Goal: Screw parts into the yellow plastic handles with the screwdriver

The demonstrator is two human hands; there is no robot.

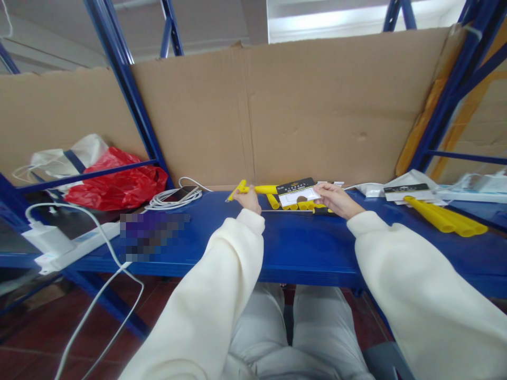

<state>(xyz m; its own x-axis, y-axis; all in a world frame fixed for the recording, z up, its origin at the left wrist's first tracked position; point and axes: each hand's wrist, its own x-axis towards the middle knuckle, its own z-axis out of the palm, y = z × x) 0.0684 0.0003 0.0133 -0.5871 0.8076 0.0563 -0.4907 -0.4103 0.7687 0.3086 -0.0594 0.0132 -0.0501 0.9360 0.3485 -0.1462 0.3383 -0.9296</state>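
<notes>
My left hand [248, 200] is closed around a yellow T-shaped tool [241, 189], whose narrow tip points to the left. My right hand [336, 198] pinches the right edge of a black-and-white printed card [297, 193] and holds it tilted up. Several yellow tubes [273, 201] lie beside and behind the card, which partly covers them. In front of them a thin metal rod [285, 211] lies along the table, with a black-and-yellow piece at its right end near my right hand.
On the blue table [309, 243], more yellow tubes [443, 217] and a printed card [407, 191] lie at right. At left are a coiled white cable [174, 199], a red plastic bag [119, 179] and a power strip [79, 245] with a charger. A cardboard wall [317, 111] stands behind.
</notes>
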